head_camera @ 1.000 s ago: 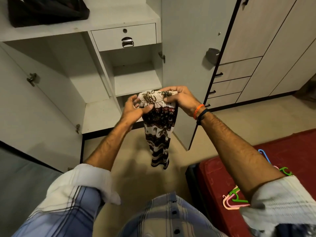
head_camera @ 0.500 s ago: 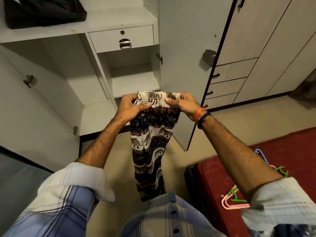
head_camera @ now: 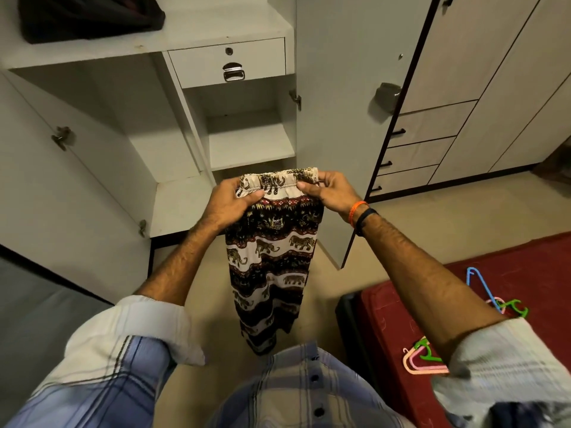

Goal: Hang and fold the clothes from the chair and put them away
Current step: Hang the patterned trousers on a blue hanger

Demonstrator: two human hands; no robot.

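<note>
Held up at centre frame: elephant-print trousers [head_camera: 272,257], folded lengthwise, waistband uppermost, legs hanging straight down toward 6 o'clock above the floor [head_camera: 448,205]. Gripped at both ends of the elastic waistband: left hand [head_camera: 227,203] at 9 o'clock of the band, fingers [head_camera: 251,196] curled over the cloth with thumb in front; right hand [head_camera: 329,191] at 3 o'clock of the band, fingers curled round the top edge, thumb pressing the front. Orange and dark bands on the right wrist [head_camera: 360,216].

Beyond the trousers, toward 12 o'clock: open wardrobe [head_camera: 148,125] with pale shelves, a small drawer [head_camera: 227,61] with a metal pull, and a dark bag [head_camera: 89,17] on the top shelf at 11 o'clock. Open door [head_camera: 349,88] standing at 1 o'clock, more cabinet fronts behind it at 2 o'clock.

At 4 o'clock: red bed [head_camera: 525,273], with coloured plastic hangers [head_camera: 426,356] lying on it, partly hidden by the right forearm and sleeve. Checked shirt at 6 o'clock, sleeves rolled up.
</note>
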